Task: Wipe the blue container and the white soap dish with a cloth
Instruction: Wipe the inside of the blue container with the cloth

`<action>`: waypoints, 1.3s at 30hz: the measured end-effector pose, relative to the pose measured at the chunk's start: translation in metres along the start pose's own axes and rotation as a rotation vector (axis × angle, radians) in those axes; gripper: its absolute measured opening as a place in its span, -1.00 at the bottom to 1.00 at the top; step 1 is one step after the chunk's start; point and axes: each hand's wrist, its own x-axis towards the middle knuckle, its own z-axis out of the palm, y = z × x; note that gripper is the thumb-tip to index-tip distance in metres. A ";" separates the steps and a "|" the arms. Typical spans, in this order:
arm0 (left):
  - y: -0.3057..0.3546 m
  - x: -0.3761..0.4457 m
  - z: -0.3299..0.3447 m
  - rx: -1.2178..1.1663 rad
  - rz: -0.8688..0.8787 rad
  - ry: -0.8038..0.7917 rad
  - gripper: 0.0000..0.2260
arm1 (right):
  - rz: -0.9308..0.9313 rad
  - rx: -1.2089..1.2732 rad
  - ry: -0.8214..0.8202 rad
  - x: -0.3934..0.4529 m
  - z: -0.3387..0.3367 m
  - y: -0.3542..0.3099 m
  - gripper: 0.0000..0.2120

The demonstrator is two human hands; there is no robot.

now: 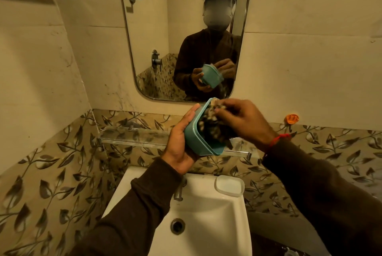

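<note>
My left hand (182, 144) grips the blue container (196, 138) from its left side and holds it tilted above the sink, its opening turned to the right. My right hand (244, 121) presses a dark patterned cloth (213, 125) into that opening. The cloth fills most of the inside and hangs a little over the lower rim. The white soap dish (229, 185) lies flat on the sink's right back corner, apart from both hands.
A white sink (227, 224) with a drain (177, 225) and a metal tap (178, 191) is below my hands. A glass shelf (128, 135) runs along the leaf-patterned tile wall. A mirror (165, 38) hangs above. An orange hook (291, 119) is on the right wall.
</note>
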 end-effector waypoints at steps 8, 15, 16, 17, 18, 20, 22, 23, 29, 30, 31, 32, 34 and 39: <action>-0.010 0.004 -0.015 -0.058 -0.124 0.017 -0.52 | -0.102 -0.333 -0.287 -0.002 0.018 -0.022 -0.67; -0.015 0.008 -0.030 -0.104 -0.200 -0.018 -0.58 | -0.252 -0.389 -0.484 -0.015 0.034 -0.027 -0.77; -0.016 0.008 -0.032 -0.103 -0.212 -0.019 -0.58 | -0.244 -0.407 -0.511 -0.015 0.034 -0.027 -0.77; -0.017 0.007 -0.033 -0.100 -0.221 -0.019 -0.58 | -0.240 -0.422 -0.536 -0.014 0.034 -0.027 -0.76; -0.018 0.007 -0.033 -0.101 -0.226 -0.022 -0.57 | -0.238 -0.428 -0.558 -0.013 0.034 -0.026 -0.76; -0.016 0.007 -0.034 -0.113 -0.231 -0.046 -0.58 | -0.224 -0.409 -0.606 -0.010 0.031 -0.028 -0.78; -0.011 0.008 -0.036 -0.112 -0.240 -0.069 -0.59 | -0.212 -0.388 -0.654 -0.007 0.027 -0.032 -0.79; -0.008 0.009 -0.036 -0.106 -0.246 -0.074 -0.60 | -0.215 -0.398 -0.677 -0.005 0.025 -0.033 -0.80; -0.013 0.009 -0.032 -0.063 -0.259 -0.039 -0.57 | -0.258 -0.670 -0.796 0.002 0.020 -0.031 -0.67; -0.013 0.010 -0.031 -0.064 -0.257 -0.029 -0.56 | -0.276 -0.697 -0.794 0.002 0.020 -0.030 -0.64; -0.013 0.010 -0.031 -0.070 -0.259 -0.018 -0.54 | -0.305 -0.720 -0.780 0.002 0.020 -0.028 -0.61; -0.011 0.010 -0.030 -0.080 -0.264 -0.010 -0.54 | -0.344 -0.754 -0.754 0.004 0.019 -0.028 -0.57; -0.008 0.010 -0.027 -0.112 -0.275 0.004 -0.53 | -0.451 -0.856 -0.689 0.008 0.018 -0.028 -0.51; -0.002 0.010 -0.029 -0.101 -0.273 0.010 -0.52 | -0.655 -1.036 -0.491 0.016 0.017 -0.026 -0.51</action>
